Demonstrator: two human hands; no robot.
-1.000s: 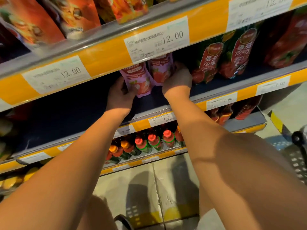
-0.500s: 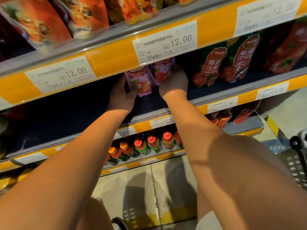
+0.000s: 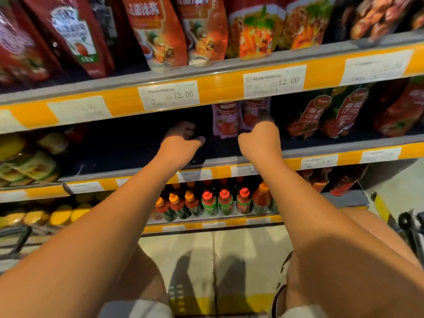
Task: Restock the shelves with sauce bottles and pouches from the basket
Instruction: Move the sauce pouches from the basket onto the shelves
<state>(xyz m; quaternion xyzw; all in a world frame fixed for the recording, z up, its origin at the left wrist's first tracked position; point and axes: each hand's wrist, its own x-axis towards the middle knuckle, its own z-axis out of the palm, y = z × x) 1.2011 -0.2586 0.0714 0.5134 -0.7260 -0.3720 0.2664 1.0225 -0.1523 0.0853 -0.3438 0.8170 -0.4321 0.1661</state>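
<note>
Warm, fairly bright light falls from above and behind the person, leaving the forearms evenly lit and orange-tinted. The middle shelf [image 3: 344,146] recess is deep in shadow, so the left hand [image 3: 181,143] and the fingers of the right hand [image 3: 259,136] look grey and dim there. Two soft shadows lie on the pale floor [image 3: 199,260] below. The price labels [image 3: 274,81] glare whitish; some print is legible, other labels smear. Motion blur softens the whole picture, worst toward the left edge and the top right corner. Wide-angle distortion bows the shelf edges.
</note>
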